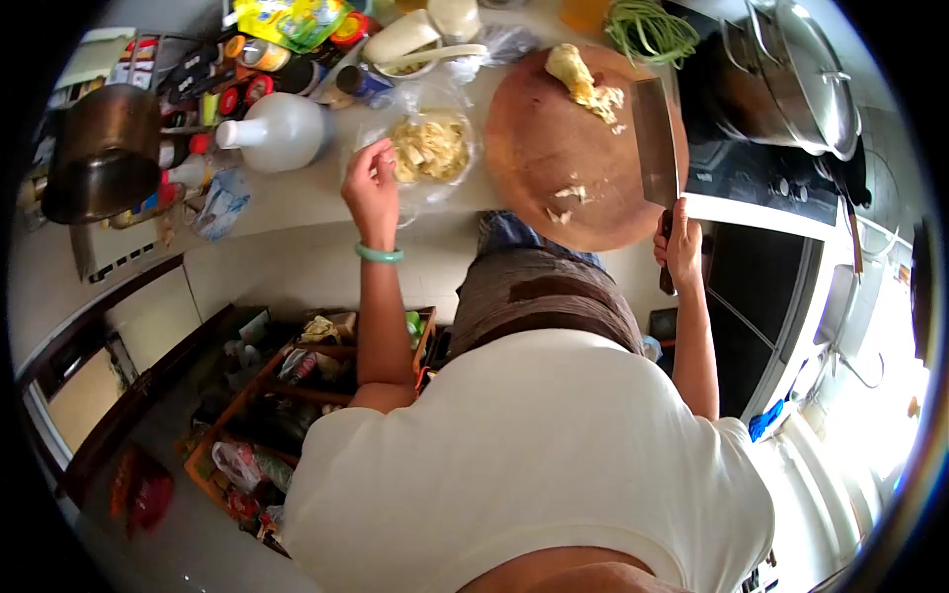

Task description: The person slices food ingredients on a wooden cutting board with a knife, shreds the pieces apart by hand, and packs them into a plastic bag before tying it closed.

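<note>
My right hand (680, 245) is wrapped round the dark handle of a cleaver (655, 138), whose broad blade lies over the right edge of a round wooden board (534, 158). On the board a pale knobbly piece (569, 71) has chopped bits (603, 103) beside it, and smaller scraps (573, 193) are scattered nearer me. My left hand (373, 188), with a green bangle at the wrist, is at the left edge of a plastic-lined bowl (431, 148) of yellowish pieces. Its fingers are curled together; whatever they may hold is too small to name.
A white jug (287, 132), jars (262, 53) and a metal pot (104, 153) occupy the left side. Green beans (650, 32) lie behind the board. A large steel pot (781, 79) stands on the stove (761, 178) at right. Below left is a wooden rack (277, 381).
</note>
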### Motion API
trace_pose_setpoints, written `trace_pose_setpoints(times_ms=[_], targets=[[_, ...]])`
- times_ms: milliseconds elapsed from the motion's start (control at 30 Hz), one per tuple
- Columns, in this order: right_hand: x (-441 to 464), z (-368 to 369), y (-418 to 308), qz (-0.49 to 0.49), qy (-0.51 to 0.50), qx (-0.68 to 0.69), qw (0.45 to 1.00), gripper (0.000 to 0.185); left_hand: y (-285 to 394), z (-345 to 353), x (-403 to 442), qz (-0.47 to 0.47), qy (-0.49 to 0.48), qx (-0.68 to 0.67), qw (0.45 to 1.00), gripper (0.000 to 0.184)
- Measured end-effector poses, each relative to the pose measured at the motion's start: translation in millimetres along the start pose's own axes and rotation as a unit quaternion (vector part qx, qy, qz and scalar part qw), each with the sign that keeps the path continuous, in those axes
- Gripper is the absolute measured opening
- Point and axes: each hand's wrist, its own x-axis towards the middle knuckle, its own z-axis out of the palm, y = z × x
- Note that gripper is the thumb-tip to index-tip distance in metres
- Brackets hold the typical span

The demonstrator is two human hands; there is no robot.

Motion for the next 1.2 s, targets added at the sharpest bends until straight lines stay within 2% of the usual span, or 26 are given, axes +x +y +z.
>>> trace_pose_setpoints(times_ms=[67,133,200,267,367,500,600,667,700,767,800,867,1000,1067,1200], targets=[[-7.4,-13.4,-0.3,0.057,0.033,-0.018,0.998,0.065,19.7,11.8,-18.6,0.022,-0.011,0.015,1.0,0.022],[-10.2,-21.9,3.3,0.08,0.022,0.0,0.997,0.064,40.4,33.1,-43.3,0.068,-0.21,0.024,0.975,0.033],[-9.7,-26.5,10.0,0.093,0.007,0.016,0.996,0.065,38.0,65.2,-74.4,0.084,-0.348,0.063,0.932,0.053],[-8.6,-29.0,12.2,0.096,-0.01,0.006,0.995,0.067,25.7,97.9,-98.3,0.177,-0.332,0.129,0.918,0.067],[-3.4,-34.4,14.4,0.087,-0.055,0.009,0.995,0.067,14.1,131.4,-108.0,0.205,-0.318,0.149,0.914,0.074],[4.9,-44.3,16.2,0.058,-0.099,-0.036,0.993,0.064,16.1,146.6,-106.1,0.19,-0.337,0.155,0.909,0.075],[12.5,-51.6,13.5,0.037,-0.121,-0.048,0.991,0.061,13.4,158.6,-99.1,0.187,-0.345,0.147,0.908,0.065],[18.8,-60.6,19.0,0.022,-0.13,-0.046,0.99,0.06,18.7,170.6,-101.4,0.23,-0.329,0.109,0.909,0.051],[20.8,-64.7,17.6,0.017,-0.134,-0.046,0.99,0.06,21.0,175.5,-102.4,0.231,-0.323,0.113,0.911,0.051],[23.6,-74.4,13.4,0.023,-0.13,-0.069,0.989,0.061,23.7,186.9,-103.7,0.272,-0.277,0.136,0.912,0.035],[26.8,-79.9,14.7,0.016,-0.134,-0.069,0.988,0.061,24.5,190.8,-105.1,0.274,-0.271,0.14,0.912,0.035],[37.1,-90.9,23.8,0.003,-0.147,-0.076,0.986,0.063,24.1,195.3,-108.2,0.288,-0.241,0.153,0.914,0.023],[50.3,-98.7,30.8,-0.008,-0.143,-0.095,0.985,0.066,34.2,198.3,-109.6,0.291,-0.224,0.147,0.919,0.014],[49.8,-96.3,26.7,-0.005,-0.135,-0.098,0.986,0.063,26.6,205.9,-110.6,0.295,-0.182,0.142,0.927,0.009],[49.7,-87.6,22.1,0.021,-0.152,-0.088,0.984,0.058,27.6,209.0,-103.4,0.239,-0.172,0.111,0.949,0.008]])
